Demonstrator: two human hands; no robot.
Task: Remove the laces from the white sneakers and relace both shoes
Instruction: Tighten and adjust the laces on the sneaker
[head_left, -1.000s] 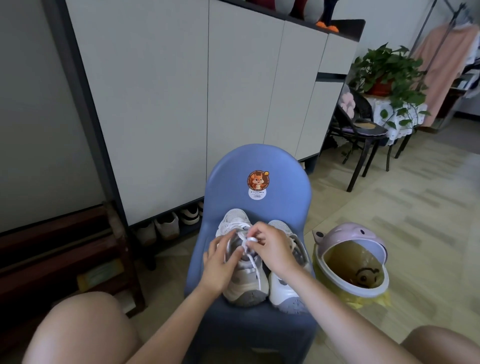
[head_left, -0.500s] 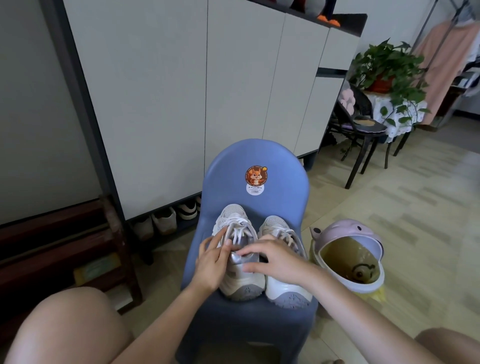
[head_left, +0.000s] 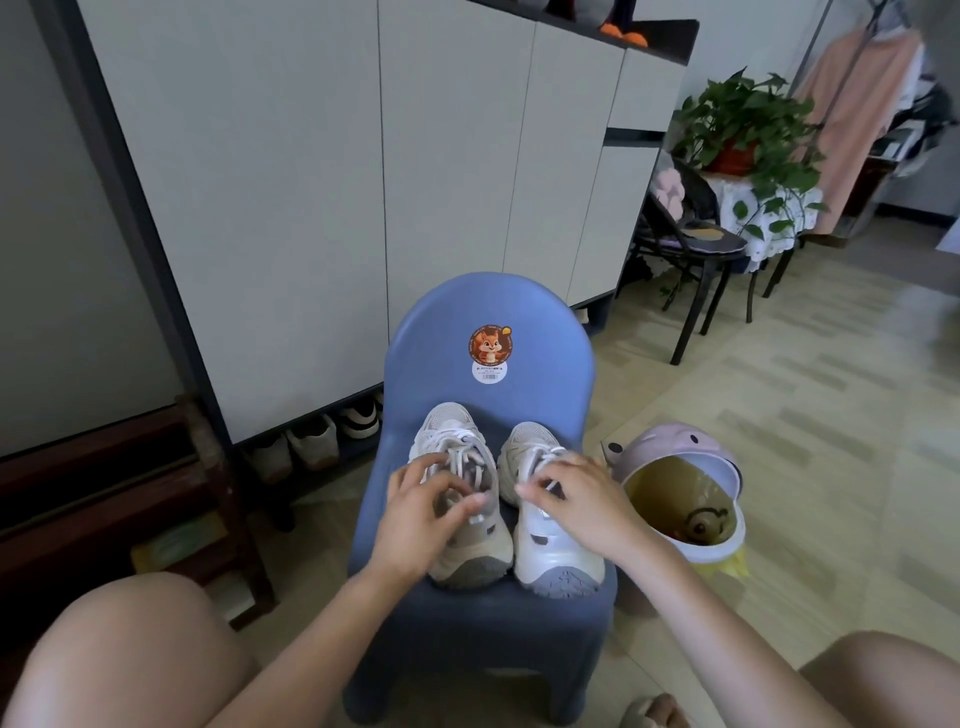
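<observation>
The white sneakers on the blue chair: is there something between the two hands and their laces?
Nothing visible is in the way. The left hand lies on the left sneaker at its laces, and the right hand on the right sneaker, both on the blue chair.

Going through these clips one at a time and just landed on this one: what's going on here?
A person sits facing a small blue chair with a pair of white sneakers on its seat, toes toward them. The left hand rests over the laces of the left sneaker, fingers curled, though whether they pinch a lace is unclear. The right hand is on the laces of the right sneaker. Both shoes are laced at this moment. A pink bin stands open beside the chair.
</observation>
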